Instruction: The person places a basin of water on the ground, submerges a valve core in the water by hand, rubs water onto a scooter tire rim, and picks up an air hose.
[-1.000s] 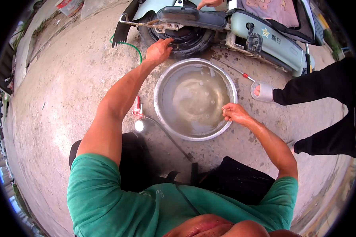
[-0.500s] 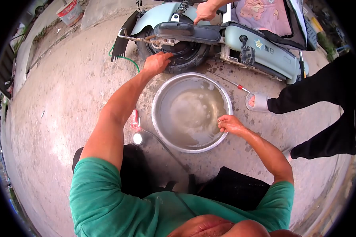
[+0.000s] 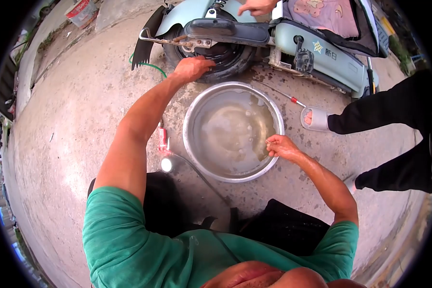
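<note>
My left hand reaches out to the black rear wheel of a pale blue electric scooter lying on its side. Its fingers are stretched over the tyre and rim, and their tips are partly lost against the dark wheel. A round metal basin of cloudy water stands just below the wheel. At the basin's right rim, my right hand is closed in a pinch. Something small may be between its fingertips, but I cannot make it out.
Another person's hand is above the scooter, and that person's sandalled foot stands right of the basin. A red-handled tool with a hose, a white round object, a thin metal rod and a bucket are on the concrete.
The other person's hand has lifted off the scooter's seat area and moved right. My left hand has shifted slightly along the wheel. My right hand stays pinched by the basin rim.
</note>
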The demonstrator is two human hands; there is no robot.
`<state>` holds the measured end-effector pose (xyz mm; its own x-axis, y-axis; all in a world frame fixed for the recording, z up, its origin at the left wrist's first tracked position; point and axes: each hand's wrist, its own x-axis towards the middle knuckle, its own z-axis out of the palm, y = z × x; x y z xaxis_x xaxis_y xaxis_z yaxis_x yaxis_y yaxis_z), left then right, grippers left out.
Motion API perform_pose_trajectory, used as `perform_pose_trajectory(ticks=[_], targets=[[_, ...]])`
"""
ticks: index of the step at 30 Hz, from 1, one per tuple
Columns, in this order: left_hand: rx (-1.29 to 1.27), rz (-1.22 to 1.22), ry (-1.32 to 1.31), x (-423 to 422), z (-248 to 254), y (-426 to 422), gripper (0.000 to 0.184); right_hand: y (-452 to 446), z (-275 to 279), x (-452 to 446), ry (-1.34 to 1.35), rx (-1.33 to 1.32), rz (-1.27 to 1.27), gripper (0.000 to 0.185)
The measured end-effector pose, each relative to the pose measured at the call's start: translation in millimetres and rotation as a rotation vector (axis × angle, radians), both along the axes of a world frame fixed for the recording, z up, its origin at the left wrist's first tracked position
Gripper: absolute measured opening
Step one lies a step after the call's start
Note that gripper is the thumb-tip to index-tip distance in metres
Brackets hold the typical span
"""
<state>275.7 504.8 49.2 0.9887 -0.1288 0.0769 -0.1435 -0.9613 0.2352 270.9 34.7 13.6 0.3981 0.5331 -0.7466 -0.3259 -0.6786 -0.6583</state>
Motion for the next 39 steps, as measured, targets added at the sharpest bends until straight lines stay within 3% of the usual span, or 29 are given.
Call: perform_pose_trajectory(ticks=[8, 29, 39], targets=[[0.052, -0.051, 0.076, 9.8, 9.5, -2.4, 0.027, -2.3, -3.7, 2.0, 0.025, 0.038, -0.029, 0.031], [-0.01, 0.237, -0.224, 12.5, -28.2, -45.9, 0.021, -4.0, -1.9, -1.7, 0.021, 0.065, -0.052, 0.028], [-0.023, 0.367, -0.208, 17.7, -31.8, -57.3, 0.022, -2.4, 0.1, -1.8, 0.026, 0.07, -0.043, 0.029]])
